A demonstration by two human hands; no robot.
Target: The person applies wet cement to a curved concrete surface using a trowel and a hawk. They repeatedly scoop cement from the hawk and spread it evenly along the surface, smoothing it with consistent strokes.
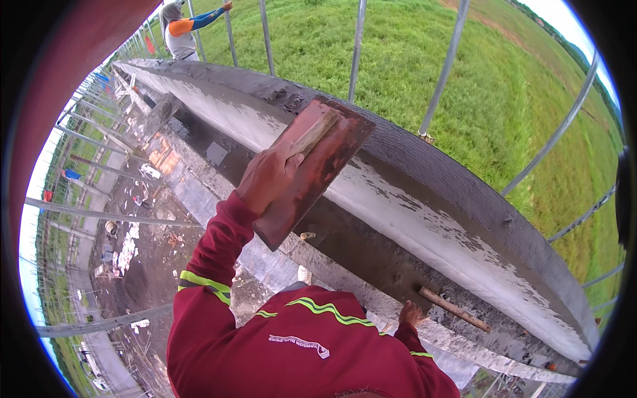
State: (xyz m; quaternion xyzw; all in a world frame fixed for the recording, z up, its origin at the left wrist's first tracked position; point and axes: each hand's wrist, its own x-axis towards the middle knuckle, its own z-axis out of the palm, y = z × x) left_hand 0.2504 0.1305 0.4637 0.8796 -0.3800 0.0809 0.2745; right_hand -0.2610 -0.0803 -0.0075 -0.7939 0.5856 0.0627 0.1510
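A flat reddish rectangular plastering float [312, 169] with a wooden handle presses on wet grey cement along a long concrete ledge [424, 219], grasped by the left hand [265, 178]. The right hand [411, 313] rests near a wooden stick [454, 309], its grip unclear. Green grass [491, 86] lies beyond metal scaffold poles [444, 66].

The float [312, 169] lay flat on the ledge [424, 219], with the left hand [265, 178] on its handle [312, 134]. The right hand [411, 313] rested lower on the ledge, just left of a stick [454, 309]. Scaffold poles [443, 69] stood behind the ledge, the field [504, 86] beyond them. Another person [179, 30] stood at the ledge's far end.
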